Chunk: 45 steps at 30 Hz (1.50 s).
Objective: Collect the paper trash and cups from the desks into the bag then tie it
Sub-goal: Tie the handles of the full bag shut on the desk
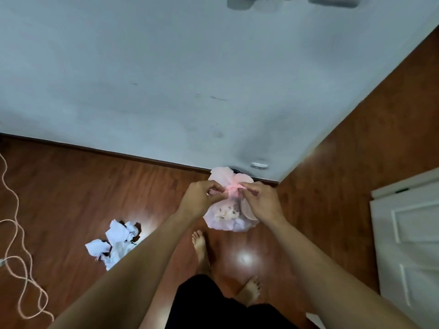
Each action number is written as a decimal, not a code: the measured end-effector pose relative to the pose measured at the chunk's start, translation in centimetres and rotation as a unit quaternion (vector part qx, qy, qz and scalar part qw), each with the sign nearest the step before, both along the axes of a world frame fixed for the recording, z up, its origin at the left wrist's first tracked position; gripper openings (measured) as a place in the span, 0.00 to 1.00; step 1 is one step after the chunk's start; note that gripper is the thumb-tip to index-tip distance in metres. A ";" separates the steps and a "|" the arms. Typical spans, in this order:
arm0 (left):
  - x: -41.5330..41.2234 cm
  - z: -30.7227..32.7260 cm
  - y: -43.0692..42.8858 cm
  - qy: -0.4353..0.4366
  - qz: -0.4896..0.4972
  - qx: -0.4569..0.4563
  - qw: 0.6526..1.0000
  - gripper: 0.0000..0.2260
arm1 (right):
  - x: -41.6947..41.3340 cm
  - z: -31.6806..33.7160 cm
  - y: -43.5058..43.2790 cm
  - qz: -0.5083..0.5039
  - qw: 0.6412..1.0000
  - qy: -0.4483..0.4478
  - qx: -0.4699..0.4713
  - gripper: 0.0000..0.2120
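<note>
Both hands raised in front of the body, pinching the gathered neck of a thin pink bag. Left hand closed on the plastic from one side, fingers curled and tips pressed together at the twisted, reddish knot area. Right hand closed on the same neck from the other side, thumb and forefinger nipping the plastic, remaining fingers bent. Between the two hands, a tight bunch of film; above them, loose bag ends fanned out like petals. Below the hands, the bulging body of the bag, hanging clear of the wooden floor, with crumpled pale paper and the rim of a cup showing through the translucent skin. Down and to the left of the left hand, well apart, a heap of white crumpled paper with dark brown patches lying on the floor. Farther left, a pale looping cord trailing across the boards. Under the forearms, two bare feet and dark clothing. Beyond the hands, a pale wall meeting the floor at a dark skirting; to the right of the right hand, well apart, a white panelled door.
</note>
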<state>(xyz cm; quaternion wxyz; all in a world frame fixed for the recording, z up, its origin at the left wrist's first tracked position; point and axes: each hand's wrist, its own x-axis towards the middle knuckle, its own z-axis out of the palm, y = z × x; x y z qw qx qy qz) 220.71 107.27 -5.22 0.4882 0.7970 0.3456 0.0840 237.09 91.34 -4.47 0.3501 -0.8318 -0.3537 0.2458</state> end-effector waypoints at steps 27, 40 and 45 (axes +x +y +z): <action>13.6 -20.9 17.3 0.169 -0.190 0.070 0.965 0.09 | 11.2 -19.8 14.7 -0.020 0.991 0.052 -0.122 0.11; 16.1 -26.3 18.0 0.218 -0.162 0.062 0.960 0.12 | 13.8 -26.1 15.9 -0.038 0.990 0.034 -0.128 0.11; 15.1 -26.3 18.1 0.244 -0.164 0.072 0.953 0.17 | 13.2 -26.9 15.6 -0.055 0.987 0.037 -0.144 0.11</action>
